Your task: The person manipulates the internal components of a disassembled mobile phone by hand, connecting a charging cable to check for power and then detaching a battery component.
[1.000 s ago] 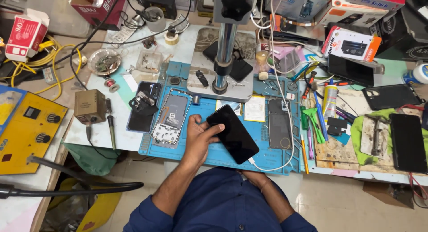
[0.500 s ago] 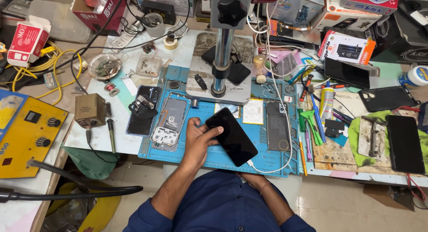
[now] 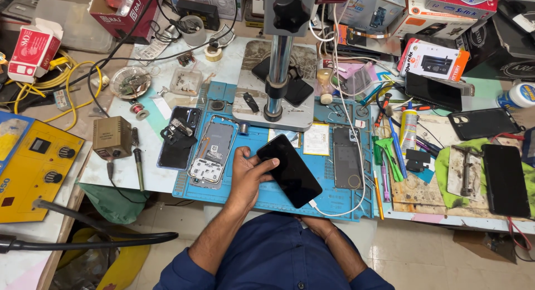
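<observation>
Your left hand (image 3: pixel 248 170) pinched the black phone (image 3: pixel 290 171) by its edge, tilted above the blue mat (image 3: pixel 334 198) with its white cable (image 3: pixel 345 209) plugged in. Your right hand sat hidden under the phone, so its grip could not be told.

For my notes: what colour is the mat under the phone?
Blue mat, clearest in the head view.

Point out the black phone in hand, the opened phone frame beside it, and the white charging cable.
black phone (image 3: pixel 291 175), head view, middle of its dark screen.
opened phone frame (image 3: pixel 212 153), head view, centre of its exposed inside.
white charging cable (image 3: pixel 340 214), head view, stretch just past the plug.
</observation>
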